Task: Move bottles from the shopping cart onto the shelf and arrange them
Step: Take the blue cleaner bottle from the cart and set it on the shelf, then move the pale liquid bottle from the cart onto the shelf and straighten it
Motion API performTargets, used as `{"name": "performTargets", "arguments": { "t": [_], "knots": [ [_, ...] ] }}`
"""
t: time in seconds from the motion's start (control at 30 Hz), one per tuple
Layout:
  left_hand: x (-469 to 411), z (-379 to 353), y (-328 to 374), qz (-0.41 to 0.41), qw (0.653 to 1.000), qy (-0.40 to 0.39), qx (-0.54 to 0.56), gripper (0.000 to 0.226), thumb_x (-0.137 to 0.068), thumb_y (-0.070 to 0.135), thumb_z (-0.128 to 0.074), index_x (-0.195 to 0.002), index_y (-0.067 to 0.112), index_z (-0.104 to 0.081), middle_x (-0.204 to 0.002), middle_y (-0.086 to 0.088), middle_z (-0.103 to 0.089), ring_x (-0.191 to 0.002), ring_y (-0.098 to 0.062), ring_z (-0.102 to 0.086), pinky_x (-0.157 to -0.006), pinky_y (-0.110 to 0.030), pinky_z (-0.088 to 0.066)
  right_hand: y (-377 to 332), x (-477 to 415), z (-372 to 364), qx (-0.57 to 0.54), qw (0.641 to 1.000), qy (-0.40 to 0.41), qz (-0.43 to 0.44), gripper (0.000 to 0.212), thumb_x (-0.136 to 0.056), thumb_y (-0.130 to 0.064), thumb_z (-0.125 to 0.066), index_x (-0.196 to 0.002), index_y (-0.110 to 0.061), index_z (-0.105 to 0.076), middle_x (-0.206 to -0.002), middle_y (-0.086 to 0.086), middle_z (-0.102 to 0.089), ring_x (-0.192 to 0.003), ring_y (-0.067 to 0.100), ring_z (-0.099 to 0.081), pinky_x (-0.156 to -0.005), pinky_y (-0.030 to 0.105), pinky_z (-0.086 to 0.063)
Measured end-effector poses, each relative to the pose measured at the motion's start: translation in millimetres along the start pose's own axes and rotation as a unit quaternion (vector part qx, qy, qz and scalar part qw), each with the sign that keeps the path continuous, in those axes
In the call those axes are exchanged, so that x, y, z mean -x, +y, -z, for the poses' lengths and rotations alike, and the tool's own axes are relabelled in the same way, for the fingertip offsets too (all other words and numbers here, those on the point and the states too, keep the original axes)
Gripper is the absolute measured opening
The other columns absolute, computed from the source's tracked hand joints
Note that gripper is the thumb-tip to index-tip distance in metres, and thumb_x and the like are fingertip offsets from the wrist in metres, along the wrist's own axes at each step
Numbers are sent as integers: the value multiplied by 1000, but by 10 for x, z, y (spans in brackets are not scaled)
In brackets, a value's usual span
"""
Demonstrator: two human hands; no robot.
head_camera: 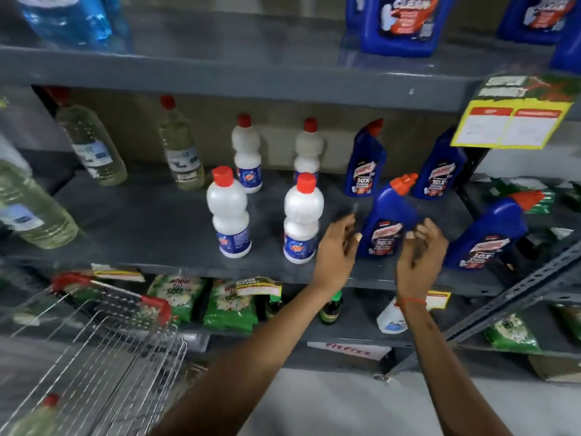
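Observation:
A blue bottle with an orange angled cap [390,215] stands near the front of the grey middle shelf [157,221]. My left hand [338,247] is just to its left and my right hand [419,250] just to its right, both with fingers apart and blurred, close to the bottle but not gripping it. Three more blue bottles [364,158] stand behind and to the right. Several white bottles with red caps [229,212] stand at mid-shelf. Clear bottles of pale liquid [91,143] stand on the left. The wire shopping cart [103,341] at lower left holds one pale red-capped bottle [37,416].
The top shelf carries large blue jugs [402,23] and a clear blue pack [69,20]. A yellow price tag [512,121] hangs at the right. The lower shelf holds green packets [229,303], dark green bottles [331,309] and a white bottle [390,319]. A slanted metal brace [515,291] crosses at right.

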State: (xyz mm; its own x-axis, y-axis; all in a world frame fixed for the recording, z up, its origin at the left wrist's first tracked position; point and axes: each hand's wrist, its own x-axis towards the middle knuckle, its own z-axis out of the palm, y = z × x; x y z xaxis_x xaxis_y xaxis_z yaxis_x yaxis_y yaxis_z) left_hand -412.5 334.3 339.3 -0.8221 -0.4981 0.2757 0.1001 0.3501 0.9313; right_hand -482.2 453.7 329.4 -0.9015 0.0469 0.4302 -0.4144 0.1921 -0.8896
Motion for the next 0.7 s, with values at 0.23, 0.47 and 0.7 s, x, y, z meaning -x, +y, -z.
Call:
{"name": "performTargets", "arguments": {
  "t": [0.23,0.47,0.7],
  "knots": [
    [1003,1741,-368,-8,984,175,-44,26,-95,13,-48,-119,10,-57,-115,-2,-64,-99,-4,-61,-89,-22,-50,-1030,1631,-1174,-132,983,-124,-4,22,-91,-5,-46,-109,5,-53,-101,-1,-54,-94,-17,-51,-89,4,-38],
    [2260,3474,-1352,184,904,365,-121,19,-96,12,-49,-111,14,-60,-106,-4,-67,-96,-23,-65,-80,-22,-50,-1459,3505,-2544,-146,888,-418,-121,27,-89,-27,-47,-110,-12,-55,-101,-1,-59,-88,-6,-57,-82,17,-50],
    [3490,4458,-2185,363,792,463,-164,19,-97,14,-48,-111,7,-59,-106,-15,-68,-90,-26,-63,-72,-22,-40,-1341,5186,-3414,-6,772,-618,-148,21,-90,-6,-51,-109,1,-55,-99,17,-64,-89,28,-61,-67,13,-42]
  ]
}}
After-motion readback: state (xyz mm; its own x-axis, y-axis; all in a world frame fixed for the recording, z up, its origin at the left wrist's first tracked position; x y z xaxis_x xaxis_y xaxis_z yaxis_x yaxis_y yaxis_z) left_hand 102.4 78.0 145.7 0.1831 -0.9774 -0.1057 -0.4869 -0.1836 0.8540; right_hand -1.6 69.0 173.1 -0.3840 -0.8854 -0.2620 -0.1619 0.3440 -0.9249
